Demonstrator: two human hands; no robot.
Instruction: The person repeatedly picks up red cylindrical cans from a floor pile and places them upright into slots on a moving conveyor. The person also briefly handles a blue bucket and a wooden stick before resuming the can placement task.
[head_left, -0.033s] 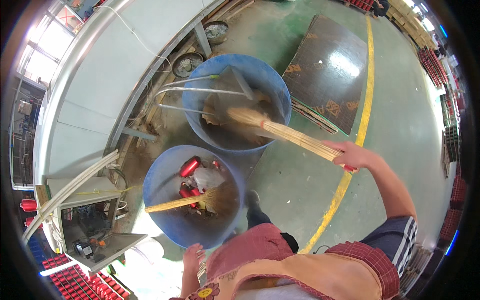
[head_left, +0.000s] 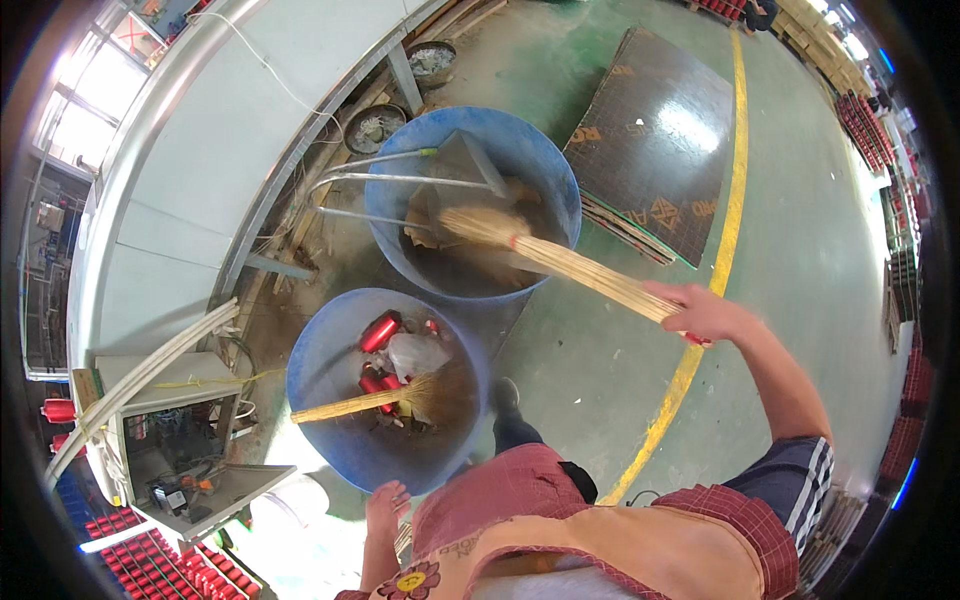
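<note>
My right hand point(head_left: 708, 312) grips the handle end of a straw broom point(head_left: 590, 277). Its bristles reach over the far blue bin point(head_left: 545, 130). In that bin stands a metal dustpan point(head_left: 465, 165) with a long tubular handle point(head_left: 330, 182) sticking out past the left rim, beside brown scraps. My left hand point(head_left: 386, 508) is near the front rim of the near blue bin point(head_left: 325, 350), holding nothing, its fingers loosely apart. Inside this bin lie a second straw broom point(head_left: 345, 406), red spools point(head_left: 380, 331) and a crumpled clear plastic bag point(head_left: 417, 355).
Dark boards point(head_left: 660, 140) are stacked on the floor right of the far bin, beside a yellow line point(head_left: 738, 170). A large pale machine point(head_left: 190, 190) stands at left, with an open grey box point(head_left: 190, 470) in front. Two round pans point(head_left: 375, 128) hold scraps.
The straw broom's bristles have shifted slightly left over the far bin, and my right hand has moved a little left with it. My left hand has risen slightly.
</note>
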